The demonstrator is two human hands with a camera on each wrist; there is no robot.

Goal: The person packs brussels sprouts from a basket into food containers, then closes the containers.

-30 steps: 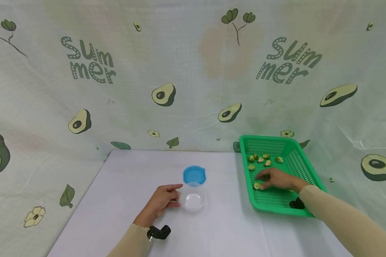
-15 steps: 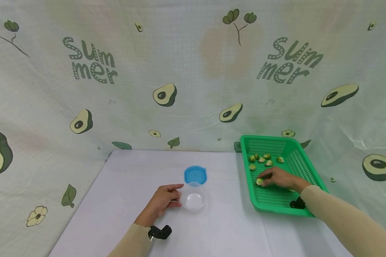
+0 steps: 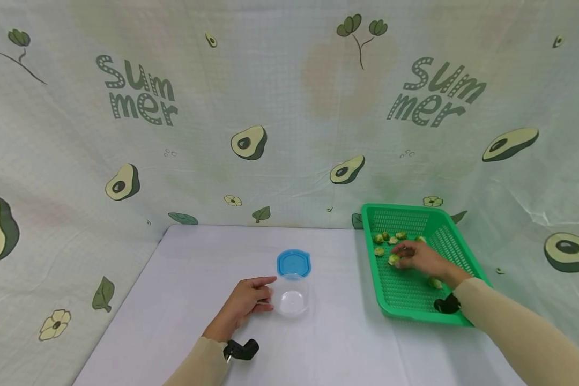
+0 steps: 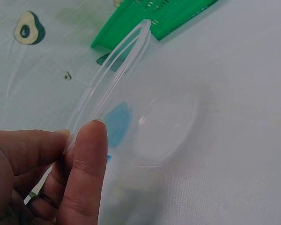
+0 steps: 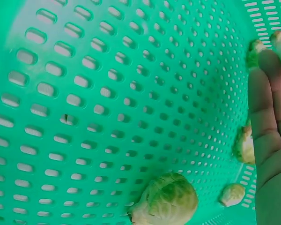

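Note:
My left hand [image 3: 246,301] pinches the rim of a clear plastic container [image 3: 291,304] standing on the table. The left wrist view shows the thumb and a finger on the rim of that container [image 4: 171,126]. Inside a green basket [image 3: 377,292], my right hand [image 3: 424,261] holds a Brussels sprout [image 3: 393,260] at its fingertips. At the edge of the right wrist view, only part of the right hand [image 5: 274,126] shows. Several more sprouts lie in the basket, one loose sprout [image 5: 168,201] below the hand and another sprout [image 3: 379,251] by the left wall.
A blue lid [image 3: 293,263] lies on the white table [image 3: 222,257] just behind the container. The basket's raised walls surround the right hand. A printed cloth [image 3: 289,107] hangs behind the table.
My right hand has gripped a sprout and moved it a little toward the back of the basket, uncovering another sprout near the wrist. The left hand stays at the container.

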